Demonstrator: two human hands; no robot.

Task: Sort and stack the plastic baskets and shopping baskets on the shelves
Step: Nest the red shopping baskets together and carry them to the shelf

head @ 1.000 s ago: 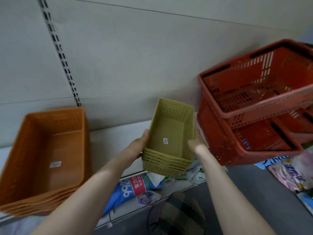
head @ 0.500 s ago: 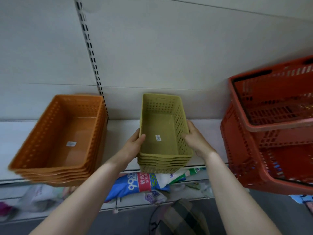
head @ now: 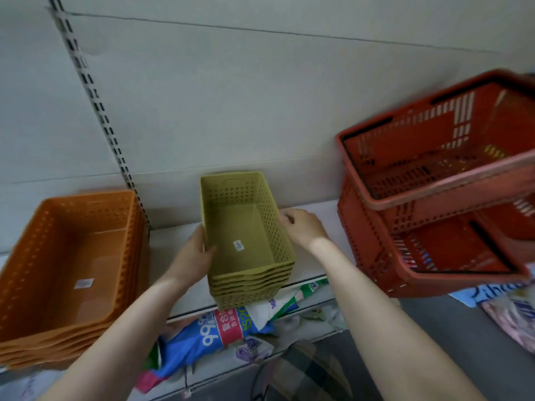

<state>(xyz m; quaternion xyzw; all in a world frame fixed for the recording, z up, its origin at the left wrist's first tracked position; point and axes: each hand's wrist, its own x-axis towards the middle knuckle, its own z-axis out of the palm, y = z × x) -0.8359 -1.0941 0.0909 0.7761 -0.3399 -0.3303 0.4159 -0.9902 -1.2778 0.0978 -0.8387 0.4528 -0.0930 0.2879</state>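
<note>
A stack of green baskets sits on the white shelf, between orange baskets and red shopping baskets. The left hand grips its left wall; the right hand rests loosely curled against its right side.

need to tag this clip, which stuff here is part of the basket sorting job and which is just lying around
Part of the job:
- green basket stack, left hand gripping it, right hand at its side
- orange basket stack
- red shopping baskets
- shelf

Just lying about:
- blue and red bag on the lower shelf
- packets at lower right
</note>
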